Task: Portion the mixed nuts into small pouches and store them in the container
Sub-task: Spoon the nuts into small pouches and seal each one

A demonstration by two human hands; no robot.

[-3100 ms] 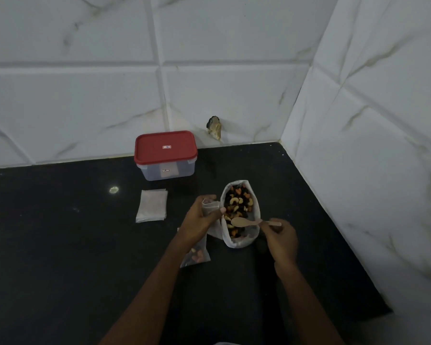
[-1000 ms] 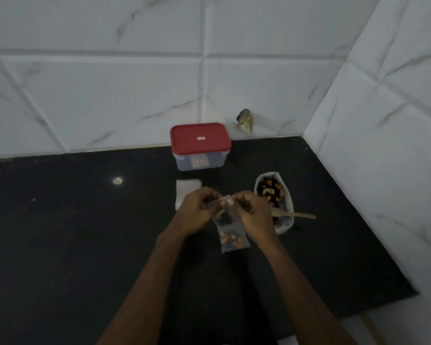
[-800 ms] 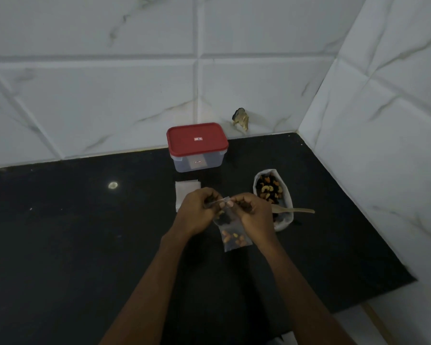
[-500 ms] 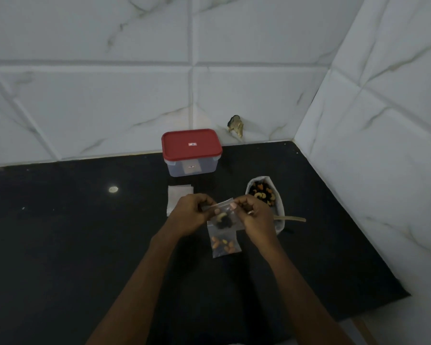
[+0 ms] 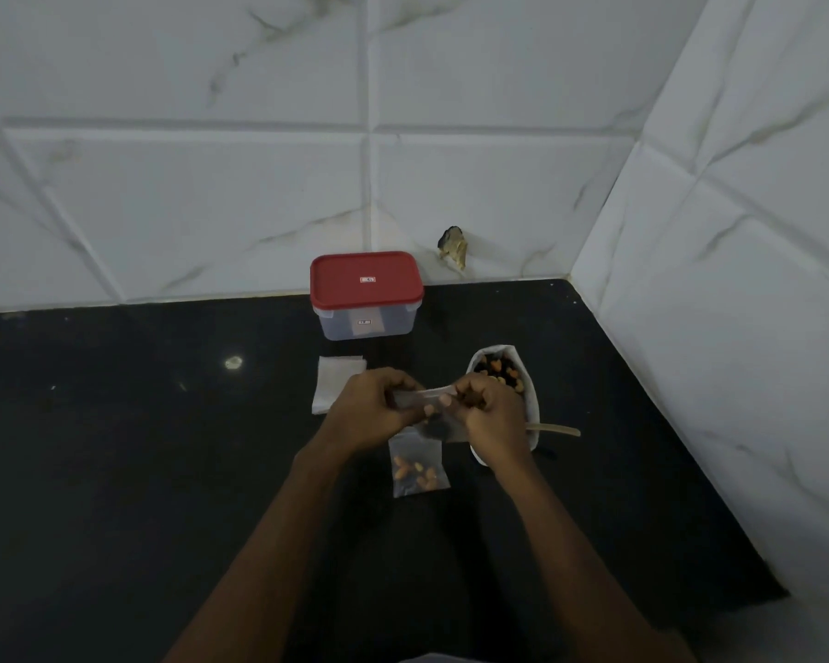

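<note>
1. The left hand (image 5: pixel 369 410) and the right hand (image 5: pixel 495 420) meet over the black tabletop (image 5: pixel 116 471), close in front of the person.
2. Between them is a small clear pouch (image 5: pixel 439 429) with dark nuts inside. Each hand's grip is closed on it: the fingers and thumb of each curl in and pinch the pouch's top edge, one at either end, so the strip runs taut from hand to hand.
3. Just below it is a second pouch (image 5: pixel 417 468) with orange-brown nuts in its lower half. Its top is tucked behind the held pouch, and I cannot tell whether the two touch.
4. The open white bag of mixed nuts (image 5: pixel 531 406) stands just behind the right hand, which partly hides it. A wooden spoon (image 5: pixel 553 429) sticks out of it to the right.
5. A flat stack of empty pouches (image 5: pixel 333 382) lies just beyond the left hand.
6. The container (image 5: pixel 369 323) sits farther back, against the tiled wall (image 5: pixel 211 184), with its red lid (image 5: pixel 365 279) on. It is well apart from both hands.
</note>
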